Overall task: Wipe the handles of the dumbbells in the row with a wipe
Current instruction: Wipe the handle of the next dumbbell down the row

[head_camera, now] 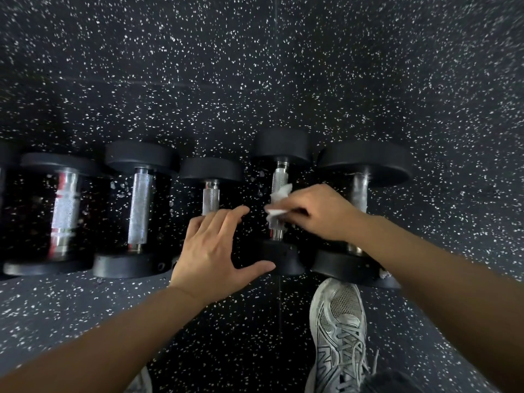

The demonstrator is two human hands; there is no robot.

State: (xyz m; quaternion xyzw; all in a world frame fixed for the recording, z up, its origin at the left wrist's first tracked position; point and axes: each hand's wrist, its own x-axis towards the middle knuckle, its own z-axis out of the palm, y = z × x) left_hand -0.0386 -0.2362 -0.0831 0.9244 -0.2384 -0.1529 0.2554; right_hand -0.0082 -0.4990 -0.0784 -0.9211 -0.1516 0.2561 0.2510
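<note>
We see five dumbbells in a row on the speckled floor [255,66], a sixth cut off at nine o'clock. Our right hand [320,212] pinches a crumpled white wipe [279,198] against the fourth dumbbell's handle [279,177], hiding its lower half. Our left hand [215,248] is spread flat, fingers apart, covering the near end of the third dumbbell [211,180]. A grey sneaker [338,336] sits at five o'clock.

Left hand [215,251] hides third dumbbell's [211,177] near head; leftmost dumbbell [5,165] cut by edge
</note>
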